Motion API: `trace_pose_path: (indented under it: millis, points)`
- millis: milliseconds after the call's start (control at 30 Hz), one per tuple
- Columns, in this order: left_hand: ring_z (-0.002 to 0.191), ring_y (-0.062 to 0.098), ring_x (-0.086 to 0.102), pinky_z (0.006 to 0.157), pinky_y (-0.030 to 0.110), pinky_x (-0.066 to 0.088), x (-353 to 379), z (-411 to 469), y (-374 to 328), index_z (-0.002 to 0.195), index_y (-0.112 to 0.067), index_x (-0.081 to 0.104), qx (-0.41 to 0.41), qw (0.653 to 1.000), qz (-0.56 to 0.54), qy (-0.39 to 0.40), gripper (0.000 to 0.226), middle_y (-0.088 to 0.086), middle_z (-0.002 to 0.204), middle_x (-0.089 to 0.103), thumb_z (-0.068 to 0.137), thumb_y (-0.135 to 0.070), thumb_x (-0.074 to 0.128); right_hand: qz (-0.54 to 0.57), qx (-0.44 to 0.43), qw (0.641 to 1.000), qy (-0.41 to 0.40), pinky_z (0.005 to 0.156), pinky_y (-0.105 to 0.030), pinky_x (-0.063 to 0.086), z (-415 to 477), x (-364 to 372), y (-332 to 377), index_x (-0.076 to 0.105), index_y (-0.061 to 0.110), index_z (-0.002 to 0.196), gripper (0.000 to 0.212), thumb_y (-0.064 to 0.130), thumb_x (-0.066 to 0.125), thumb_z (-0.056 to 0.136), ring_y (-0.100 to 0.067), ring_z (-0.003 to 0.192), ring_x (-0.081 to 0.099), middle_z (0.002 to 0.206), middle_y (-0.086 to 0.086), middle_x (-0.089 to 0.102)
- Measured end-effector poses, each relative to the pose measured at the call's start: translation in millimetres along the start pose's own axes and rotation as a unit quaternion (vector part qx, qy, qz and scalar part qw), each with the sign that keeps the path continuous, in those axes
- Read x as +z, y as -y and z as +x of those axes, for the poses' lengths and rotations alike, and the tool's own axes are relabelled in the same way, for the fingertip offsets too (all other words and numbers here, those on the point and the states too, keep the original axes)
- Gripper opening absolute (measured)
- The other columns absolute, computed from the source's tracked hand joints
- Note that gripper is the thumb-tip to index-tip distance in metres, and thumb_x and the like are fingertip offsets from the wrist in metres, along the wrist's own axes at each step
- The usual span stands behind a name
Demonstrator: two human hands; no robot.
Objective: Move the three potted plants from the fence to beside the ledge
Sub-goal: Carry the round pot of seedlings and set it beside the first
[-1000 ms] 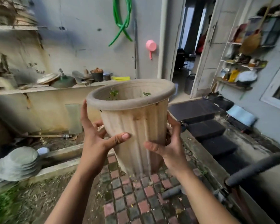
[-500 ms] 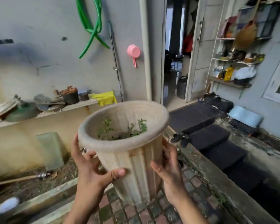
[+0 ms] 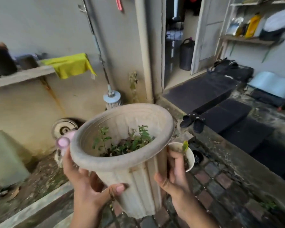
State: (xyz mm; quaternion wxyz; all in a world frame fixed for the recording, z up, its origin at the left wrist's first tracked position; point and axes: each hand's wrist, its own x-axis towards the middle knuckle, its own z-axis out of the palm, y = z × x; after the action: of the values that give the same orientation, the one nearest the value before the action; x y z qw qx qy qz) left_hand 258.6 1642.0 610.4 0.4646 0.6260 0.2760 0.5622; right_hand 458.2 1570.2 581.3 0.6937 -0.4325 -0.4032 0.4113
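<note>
Your left hand (image 3: 89, 186) & right hand (image 3: 174, 175) grip the beige ribbed plant pot (image 3: 130, 170) w/ fingers (image 3: 117, 189) wrapped round its sides, held in the air above the brick paving (image 3: 220, 183). A small white pot (image 3: 187, 155) sits just behind on the paving. Ledge (image 3: 20, 76) w/ yellow cloth (image 3: 71, 65) is beyond, at left.

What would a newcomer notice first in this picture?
First, the big beige ribbed pot with small green plants, held in the middle by the left hand and right hand. Next, the yellow cloth hanging over the ledge at left, and the black sandals by the dark step at right.
</note>
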Motion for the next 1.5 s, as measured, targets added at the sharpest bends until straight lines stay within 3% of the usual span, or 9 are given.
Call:
trace_pose_path:
  millis: [233,400,567,667,867,1033,1233,1400,1500]
  points:
    - [0.141,0.03,0.058,0.102,0.067,0.053,-32.3,-42.9,246.8,0.16,-0.047,0.012,0.01,1.0,0.006,0.028,0.139,0.001,0.159,0.049,0.058,-0.029,0.104,-0.025,0.022,0.999,-0.007,0.096,-0.022,0.052,15.8,-57.0,-231.7,0.046,0.023,0.129,0.093,0.061,0.093,0.059,-0.009,0.126,0.063,0.143,-0.008,0.058]
    - [0.137,0.015,0.058,0.103,0.042,0.056,-41.1,-69.0,380.7,0.159,-0.03,0.001,0.019,0.996,0.034,0.086,0.131,-0.011,0.153,0.055,0.07,-0.014,0.095,-0.056,-0.008,0.998,-0.01,0.111,-0.033,0.048,9.4,-98.9,-360.8,0.038,0.035,0.14,0.086,0.067,0.081,0.073,-0.017,0.141,0.053,0.155,-0.007,0.05]
    - [0.151,0.035,0.041,0.11,0.053,0.05,-42.3,-72.3,464.9,0.155,-0.047,0.015,0.07,0.989,0.044,0.125,0.128,0.009,0.168,0.034,0.062,0.004,0.087,-0.069,-0.031,0.997,-0.017,0.106,-0.028,0.049,8.5,-141.3,-444.6,0.042,0.053,0.135,0.074,0.06,0.084,0.075,-0.014,0.14,0.054,0.148,0.012,0.057]
    - [0.147,0.031,0.049,0.107,0.047,0.055,-41.0,-66.6,497.3,0.151,-0.045,0.016,0.09,0.984,0.053,0.145,0.125,0.003,0.161,0.045,0.061,0.003,0.09,-0.082,-0.033,0.996,-0.013,0.101,-0.022,0.051,20.3,-159.6,-471.9,0.045,0.057,0.129,0.068,0.059,0.085,0.074,-0.008,0.136,0.057,0.141,0.021,0.061]
    - [0.142,0.021,0.055,0.107,0.055,0.054,-51.7,-67.1,538.7,0.136,-0.033,0.01,0.041,0.985,0.076,0.15,0.121,0.001,0.155,0.045,0.058,0.006,0.093,-0.07,-0.026,0.997,0.006,0.1,-0.022,0.05,36.5,-171.3,-514.3,0.038,0.026,0.129,0.085,0.057,0.089,0.069,-0.006,0.127,0.061,0.14,-0.004,0.058]
    - [0.133,0.009,0.06,0.101,0.042,0.059,-64.9,-78.9,543.4,0.123,-0.041,0.015,-0.012,0.983,0.099,0.152,0.113,0.026,0.151,0.038,0.052,-0.039,0.103,-0.096,0.004,0.995,0.02,0.11,-0.032,0.05,32.7,-177.2,-545.0,0.04,0.021,0.121,0.062,-0.009,0.077,0.082,-0.027,0.138,0.052,0.141,-0.016,0.055]
    - [0.138,-0.003,0.051,0.111,0.067,0.047,-76.0,-110.1,563.8,0.133,-0.031,0.013,-0.035,0.988,0.105,0.112,0.121,-0.009,0.15,0.037,0.052,-0.057,0.099,-0.121,0.03,0.992,-0.003,0.121,-0.053,0.038,16.8,-165.0,-579.4,0.041,0.027,0.12,0.066,-0.025,0.062,0.085,-0.026,0.145,0.046,0.148,-0.017,0.052]
    - [0.133,-0.012,0.049,0.111,0.057,0.051,-83.6,-123.2,566.9,0.129,-0.029,0.013,-0.043,0.987,0.131,0.077,0.12,-0.01,0.14,0.037,0.051,-0.063,0.097,-0.119,0.047,0.992,0.008,0.122,-0.039,0.038,18.5,-162.2,-583.5,0.041,0.028,0.125,0.068,-0.024,0.063,0.087,-0.02,0.146,0.046,0.152,-0.013,0.051]
    - [0.129,-0.014,0.051,0.106,0.031,0.056,-90.9,-121.0,572.4,0.127,-0.026,0.014,-0.049,0.985,0.142,0.081,0.113,-0.007,0.137,0.037,0.056,-0.042,0.101,-0.115,0.062,0.991,0.001,0.117,-0.032,0.042,18.7,-163.4,-581.1,0.042,0.021,0.132,0.068,-0.021,0.068,0.086,-0.01,0.139,0.051,0.147,-0.005,0.054]
